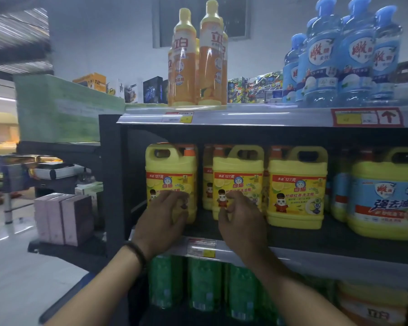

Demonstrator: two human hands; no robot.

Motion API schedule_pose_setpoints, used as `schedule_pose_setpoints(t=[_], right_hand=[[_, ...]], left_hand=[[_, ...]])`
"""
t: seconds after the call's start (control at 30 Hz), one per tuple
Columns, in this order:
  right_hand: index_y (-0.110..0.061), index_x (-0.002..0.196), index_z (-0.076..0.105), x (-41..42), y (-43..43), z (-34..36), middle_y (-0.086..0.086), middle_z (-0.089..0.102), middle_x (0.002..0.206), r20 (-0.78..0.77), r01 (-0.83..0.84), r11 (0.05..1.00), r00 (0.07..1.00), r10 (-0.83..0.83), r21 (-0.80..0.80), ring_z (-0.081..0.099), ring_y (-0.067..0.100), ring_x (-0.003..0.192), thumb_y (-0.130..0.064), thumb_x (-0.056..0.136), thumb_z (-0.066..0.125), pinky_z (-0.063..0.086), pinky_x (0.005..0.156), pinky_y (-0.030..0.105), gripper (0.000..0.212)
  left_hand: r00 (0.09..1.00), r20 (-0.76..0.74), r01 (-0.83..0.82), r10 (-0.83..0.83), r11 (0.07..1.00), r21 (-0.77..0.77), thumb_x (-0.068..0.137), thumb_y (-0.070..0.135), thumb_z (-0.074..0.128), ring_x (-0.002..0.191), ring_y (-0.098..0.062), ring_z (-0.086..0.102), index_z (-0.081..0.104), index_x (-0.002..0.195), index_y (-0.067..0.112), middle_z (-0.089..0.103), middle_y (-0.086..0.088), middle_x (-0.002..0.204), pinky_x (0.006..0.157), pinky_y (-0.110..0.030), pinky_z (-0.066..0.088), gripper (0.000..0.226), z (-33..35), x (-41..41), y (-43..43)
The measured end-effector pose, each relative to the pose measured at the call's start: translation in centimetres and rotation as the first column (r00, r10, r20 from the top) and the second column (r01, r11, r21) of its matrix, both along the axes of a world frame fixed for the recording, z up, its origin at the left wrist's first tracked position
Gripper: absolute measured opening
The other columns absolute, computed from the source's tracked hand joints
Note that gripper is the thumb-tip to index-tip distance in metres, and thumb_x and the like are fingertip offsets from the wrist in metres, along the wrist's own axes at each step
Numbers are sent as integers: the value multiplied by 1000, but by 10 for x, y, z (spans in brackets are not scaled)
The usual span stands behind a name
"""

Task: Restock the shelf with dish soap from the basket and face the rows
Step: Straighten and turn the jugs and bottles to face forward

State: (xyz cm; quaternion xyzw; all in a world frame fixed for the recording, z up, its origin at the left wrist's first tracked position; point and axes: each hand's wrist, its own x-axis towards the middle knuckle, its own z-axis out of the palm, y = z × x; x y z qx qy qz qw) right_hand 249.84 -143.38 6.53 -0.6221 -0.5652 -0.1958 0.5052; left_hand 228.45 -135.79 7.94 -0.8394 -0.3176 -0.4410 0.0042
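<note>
Three yellow dish soap jugs with handles stand along the front of the middle shelf (292, 245), with more behind them. My left hand (161, 220) is raised in front of the leftmost jug (171, 170), its loosely curled fingers against the lower label. My right hand (242, 222) hovers in front of the second jug (238, 170), fingers loosely curled, with nothing held in it. The third jug (297, 184) stands just to the right, untouched. A gap separates the first and second jugs. The basket is out of view.
Blue-labelled yellow jugs (384, 196) fill the shelf's right side. Orange bottles (198, 62) and blue bottles (342, 55) stand on the top shelf. Green bottles (205, 285) sit on the shelf below. Pink boxes (64, 217) lie on a low rack to the left.
</note>
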Motion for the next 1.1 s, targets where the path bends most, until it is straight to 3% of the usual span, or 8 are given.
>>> schedule_pose_setpoints(t=[0.2,0.3,0.47,0.57,0.67,0.77,0.93,1.1], right_hand=[[-19,129,60,-60,31,10,4,63,118,54,-90,996,995,90,-5,62,27,106,-38,92,62,56,82,41,41],[-17,141,54,-62,44,8,8,58,124,225,-31,999,974,35,-21,60,28,110,-37,91,63,56,86,41,55],[-21,157,41,-55,52,-3,11,49,135,432,24,997,902,8,-68,56,30,114,-36,95,56,56,88,44,65],[-24,160,38,-55,55,-4,13,47,143,454,31,997,891,6,-74,55,30,120,-38,96,52,56,90,45,67],[-25,162,36,-55,55,-5,13,46,146,436,37,995,900,5,-87,54,29,124,-39,96,53,55,93,43,69],[-19,163,36,-54,57,-7,13,46,147,453,15,996,891,28,-92,55,30,125,-40,95,55,55,95,42,73],[-14,166,29,-50,63,-11,17,40,161,420,10,989,906,52,-144,49,36,142,-64,91,60,50,112,47,94],[-10,168,20,-51,64,-9,15,30,171,345,-8,976,935,85,-217,37,33,153,-94,82,45,39,123,48,123]], left_hand=[[992,116,-39,51,993,-109,89,20,76,118,-11,54,50,145,23,42,7,138,109,-38,49,62,-5,-35,18],[981,191,-23,43,994,-104,87,12,78,131,-10,45,37,154,15,41,3,143,114,-32,40,78,-1,-38,30],[928,358,184,-104,963,-197,93,6,73,117,4,61,41,138,38,60,15,129,95,-11,51,64,24,-31,36],[868,487,302,-97,881,-364,96,8,71,110,-2,69,37,143,28,65,8,128,88,-20,58,61,30,-25,44],[845,535,337,-22,798,-499,98,10,66,112,-11,66,38,138,30,65,4,127,100,-38,55,53,29,-21,50],[833,552,336,19,775,-535,98,11,65,115,-16,67,44,139,26,67,2,127,101,-42,55,49,26,-21,53],[806,592,311,8,845,-435,100,6,54,105,-18,71,58,117,28,73,1,115,85,-36,60,29,25,-21,31],[815,568,292,-115,928,-232,92,11,45,89,-44,71,69,105,9,76,-16,96,77,-61,60,28,13,-23,4]])
